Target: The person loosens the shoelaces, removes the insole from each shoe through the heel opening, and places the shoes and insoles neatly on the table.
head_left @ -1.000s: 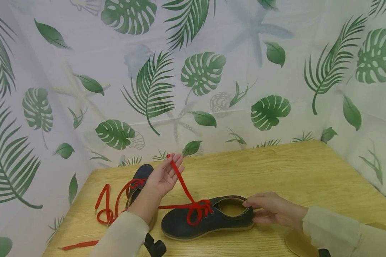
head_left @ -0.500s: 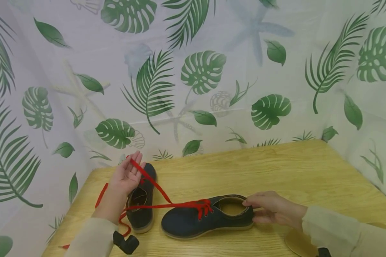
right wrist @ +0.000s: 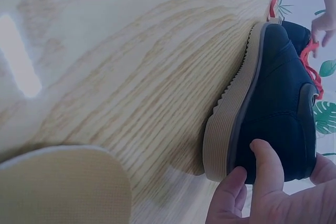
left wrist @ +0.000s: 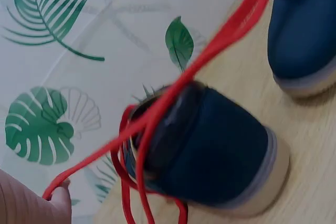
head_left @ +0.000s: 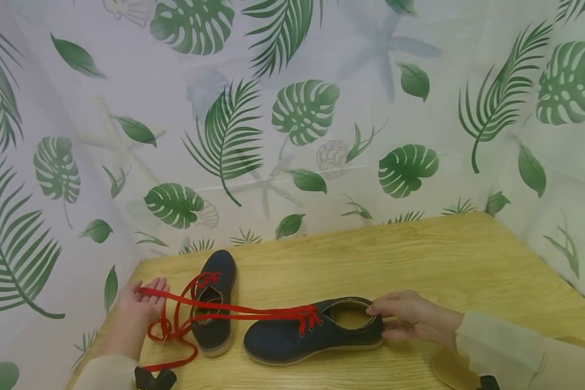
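A dark blue shoe (head_left: 280,338) with a tan sole stands on the table, toe to the left. My right hand (head_left: 416,317) grips its heel; in the right wrist view, fingers press the outside of the heel (right wrist: 278,108) and the thumb is at the collar. My left hand (head_left: 143,303), out at the left, pinches one red shoelace (head_left: 195,299) drawn almost level from this shoe's eyelets. That lace passes over a second dark blue shoe (head_left: 224,265), which points away from me. In the left wrist view most of the left hand (left wrist: 31,203) is cut off.
Loose red laces (head_left: 175,336) lie looped on the wooden table (head_left: 419,260) at the left. A flat tan piece with a rounded end (right wrist: 68,187) lies near my right wrist. Behind the table hangs a white leaf-print cloth (head_left: 322,189).
My left hand has moved left and down, drawing the lace with it. The lace loop on the near shoe has come out and the lace is straighter. My right hand has stayed at the heel.
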The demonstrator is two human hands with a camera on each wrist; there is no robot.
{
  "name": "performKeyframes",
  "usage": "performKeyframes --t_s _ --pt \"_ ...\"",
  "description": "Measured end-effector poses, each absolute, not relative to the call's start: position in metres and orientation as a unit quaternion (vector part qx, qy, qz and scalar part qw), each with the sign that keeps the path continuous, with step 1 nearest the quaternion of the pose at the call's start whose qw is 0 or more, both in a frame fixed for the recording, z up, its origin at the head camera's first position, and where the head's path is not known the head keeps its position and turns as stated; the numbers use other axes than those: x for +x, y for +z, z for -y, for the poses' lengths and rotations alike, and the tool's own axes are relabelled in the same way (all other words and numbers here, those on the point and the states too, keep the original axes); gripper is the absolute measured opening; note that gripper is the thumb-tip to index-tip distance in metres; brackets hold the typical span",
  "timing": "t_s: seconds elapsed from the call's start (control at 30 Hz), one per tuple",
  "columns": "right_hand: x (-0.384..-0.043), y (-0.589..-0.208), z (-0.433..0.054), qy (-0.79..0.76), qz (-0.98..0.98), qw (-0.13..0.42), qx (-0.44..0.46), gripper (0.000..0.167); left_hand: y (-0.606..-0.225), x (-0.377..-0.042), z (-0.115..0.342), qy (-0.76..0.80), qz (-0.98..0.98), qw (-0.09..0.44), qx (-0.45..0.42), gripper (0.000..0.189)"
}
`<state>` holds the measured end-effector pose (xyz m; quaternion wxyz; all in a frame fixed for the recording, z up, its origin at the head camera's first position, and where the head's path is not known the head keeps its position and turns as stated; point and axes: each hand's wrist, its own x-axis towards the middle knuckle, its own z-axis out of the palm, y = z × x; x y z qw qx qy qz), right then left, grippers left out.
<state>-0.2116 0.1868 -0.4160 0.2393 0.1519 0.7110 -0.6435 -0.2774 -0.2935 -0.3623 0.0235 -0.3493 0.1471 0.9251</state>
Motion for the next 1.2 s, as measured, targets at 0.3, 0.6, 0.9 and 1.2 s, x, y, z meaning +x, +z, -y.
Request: performKeyframes --t_s 0.3,0.6,0.9,1.2 --pt "-0.210 -0.417 -0.187 -0.646 -0.713 0.232 0.146 0.023 -0.377 -0.264 0.317 0.911 -0.172 0.043 -0.372 0.076" --pt "-0.210 -0.415 -0.187 -0.643 -0.714 0.236 0.144 0.025 -0.405 -0.258 0.358 0.901 -0.188 0.026 -0.390 0.076" --pt "-0.210 -0.415 -0.188 -0.638 -0.718 0.239 0.144 0.024 -0.402 -0.252 0.334 0.928 -0.232 0.118 -0.267 0.075" --pt "-0.209 -0.414 -0.187 -0.650 -0.706 0.240 0.147 0.021 -0.384 -0.250 0.288 0.914 -0.281 0.191 -0.224 0.053"
